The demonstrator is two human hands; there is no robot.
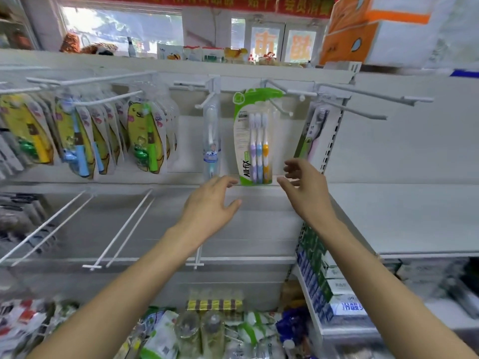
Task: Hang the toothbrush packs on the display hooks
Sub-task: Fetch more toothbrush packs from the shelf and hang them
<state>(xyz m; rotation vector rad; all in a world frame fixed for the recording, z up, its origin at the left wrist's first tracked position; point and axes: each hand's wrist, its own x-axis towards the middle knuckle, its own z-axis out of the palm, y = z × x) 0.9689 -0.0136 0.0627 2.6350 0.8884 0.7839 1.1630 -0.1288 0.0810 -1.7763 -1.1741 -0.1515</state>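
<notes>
A green and white three-toothbrush pack (255,136) hangs from a white display hook (278,95) in the middle of the rack. Just below it my left hand (212,200) is held out with relaxed fingers, holding nothing. My right hand (304,186) hovers at the pack's lower right corner, fingers loosely spread, apart from the pack. To the left of the pack hangs a clear single-toothbrush pack (212,141). Another pack (312,133) hangs at the right, seen edge-on.
Yellow children's toothbrush packs (145,136) fill the hooks at the left. Bare white hooks (373,98) jut out at the upper right, and long bare hooks (124,226) on the lower row. Boxed goods (318,275) line a shelf edge at the right; bottles and bags (207,330) lie below.
</notes>
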